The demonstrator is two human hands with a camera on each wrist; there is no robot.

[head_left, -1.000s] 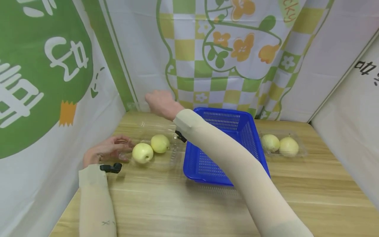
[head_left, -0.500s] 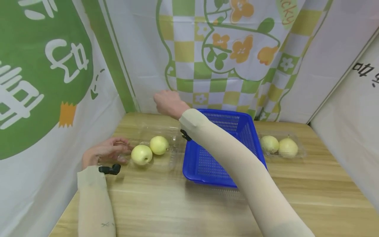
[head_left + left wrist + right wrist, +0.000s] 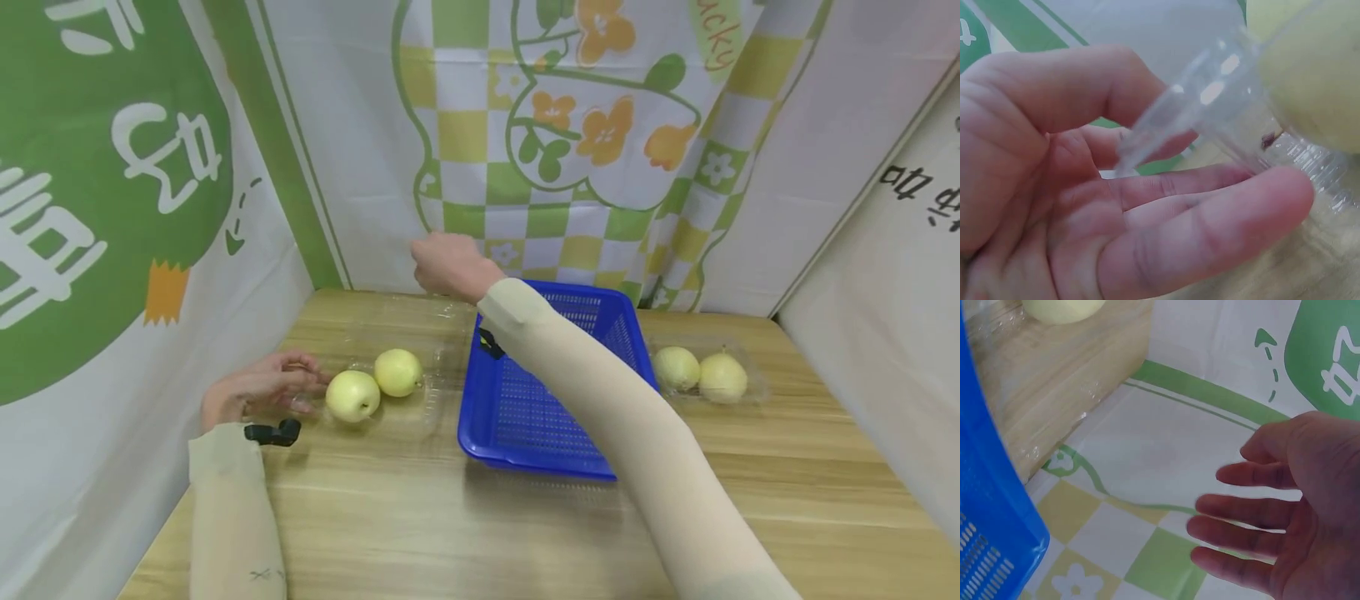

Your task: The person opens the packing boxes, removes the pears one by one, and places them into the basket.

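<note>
On the wooden table, the left hand rests at the left edge of a clear plastic clamshell tray that holds two yellow-green pears. The head view shows only the back of this hand with the fingers reaching toward the tray; the left wrist view shows more: the fingers lie long and loosely bent under the tray's clear rim, with the thumb above it, so the edge sits lightly between them, and one pear presses against the plastic just beyond. The right hand is raised at the far side of the table, above the tray's open lid and just left of the blue basket. From the head only its back is seen; the right wrist view shows its fingers spread and relaxed, holding nothing, in front of the patterned cloth backdrop, with the basket's corner at the lower left. At the far right, a second clear tray holds two more pears, well apart from both hands.
</note>
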